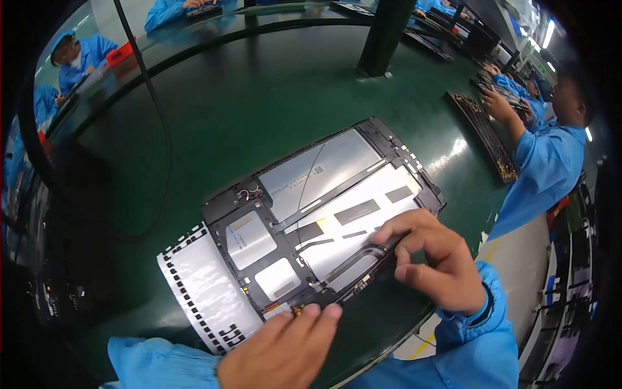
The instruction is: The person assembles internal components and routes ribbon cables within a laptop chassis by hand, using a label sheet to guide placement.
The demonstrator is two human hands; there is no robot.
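An opened tablet-like device (pixel 259 283) lies tilted on the green table, its silver battery panels, black frame, thin cables and small circuit parts bare. Partly beneath its left end is a white sheet (pixel 201 280) edged with small black tabs. My left hand (pixel 285 347) rests at the near edge of the device, fingers stretched out over the rim; its thumb is hidden. Over the near right side bends my right hand (pixel 437 259), index fingertip touching a black curved strip (pixel 353 262). Its thumb and middle finger are curled but apart, with nothing visible between them.
The dark green table (pixel 259 97) curves around the device. A dark tray of small parts (pixel 483 136) stands at the right, near a co-worker in blue (pixel 551 149). A post (pixel 385 39) rises at the back; a black cable (pixel 152 91) hangs at left. Other people work beyond.
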